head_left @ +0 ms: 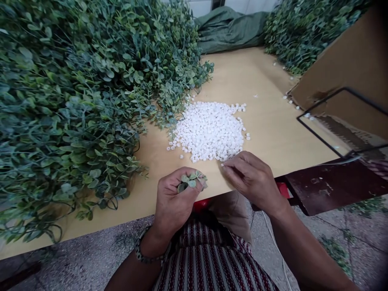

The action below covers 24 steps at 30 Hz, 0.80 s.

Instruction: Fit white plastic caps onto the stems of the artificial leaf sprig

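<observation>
Near the table's front edge, my left hand is closed around a small sprig of artificial leaves, whose green tips stick out past the thumb. My right hand is at the near right side of a heap of small white beads, thumb and fingertips pinched together. A tiny white bead shows at those fingertips. The hands are apart, with bare tabletop between them.
A big mound of artificial greenery covers the table's left side; more foliage lies back right. A green cloth bundle sits behind. At right are a cardboard box, a black wire frame and a dark red board.
</observation>
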### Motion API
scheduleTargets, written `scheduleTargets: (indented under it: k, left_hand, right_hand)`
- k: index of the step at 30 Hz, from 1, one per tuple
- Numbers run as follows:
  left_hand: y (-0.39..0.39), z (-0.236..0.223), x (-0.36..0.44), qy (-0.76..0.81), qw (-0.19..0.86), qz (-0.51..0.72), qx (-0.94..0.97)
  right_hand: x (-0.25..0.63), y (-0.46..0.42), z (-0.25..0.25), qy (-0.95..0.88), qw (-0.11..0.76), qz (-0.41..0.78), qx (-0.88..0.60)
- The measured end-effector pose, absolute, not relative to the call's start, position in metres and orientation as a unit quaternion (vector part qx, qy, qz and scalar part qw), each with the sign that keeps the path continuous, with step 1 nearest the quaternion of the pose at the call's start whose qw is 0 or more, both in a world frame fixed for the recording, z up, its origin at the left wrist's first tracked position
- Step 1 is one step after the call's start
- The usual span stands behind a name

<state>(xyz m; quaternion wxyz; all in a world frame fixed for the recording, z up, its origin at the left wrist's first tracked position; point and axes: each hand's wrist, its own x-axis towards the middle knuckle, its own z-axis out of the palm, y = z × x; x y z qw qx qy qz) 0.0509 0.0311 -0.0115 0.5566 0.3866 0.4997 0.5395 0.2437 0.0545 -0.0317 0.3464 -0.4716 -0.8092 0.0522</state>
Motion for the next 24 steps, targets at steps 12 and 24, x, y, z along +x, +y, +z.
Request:
scheduleTargets:
  k: [12, 24]
  left_hand:
    - [0.029, -0.005, 0.06, 0.473, 0.54, 0.52, 0.463]
    - [0.03, -0.002, 0.065, 0.475, 0.523, 0.506, 0.495]
  right_hand:
    - [0.215, 0.043, -0.022, -0.691, 0.55, 0.29, -0.369]
    - [0.213, 0.037, -0.034, -0.663, 0.56, 0.321, -0.38]
